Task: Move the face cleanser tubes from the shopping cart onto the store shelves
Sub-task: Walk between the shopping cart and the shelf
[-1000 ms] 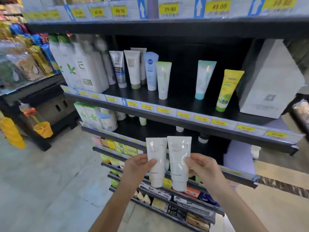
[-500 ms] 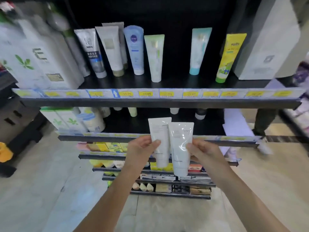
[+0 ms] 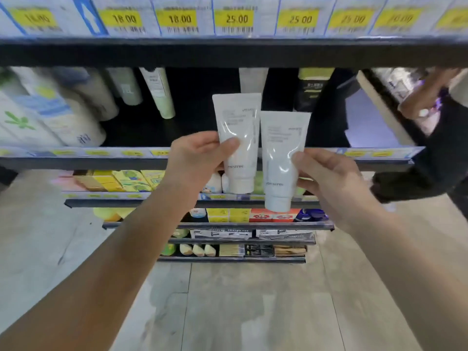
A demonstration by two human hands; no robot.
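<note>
Both hands have come closer to the dark shelf [image 3: 141,133], left hand [image 3: 200,158] pinching one white tube [image 3: 238,138] and right hand [image 3: 329,178] pinching the other tube [image 3: 282,153], caps down, ready to stand there.

The top black shelf [image 3: 228,50] has a row of yellow price tags on its front edge. Four can be read: the first yellow tag [image 3: 124,19] says 18.00, the second tag [image 3: 179,19] 18.00, the third tag [image 3: 236,19] 25.00 and the fourth tag [image 3: 300,19] 25.00. The other tags are too blurry. The left white plastic tube [image 3: 238,138] and the right white plastic tube [image 3: 282,153] each have a small grey word near the cap that looks like "innisfree".
</note>
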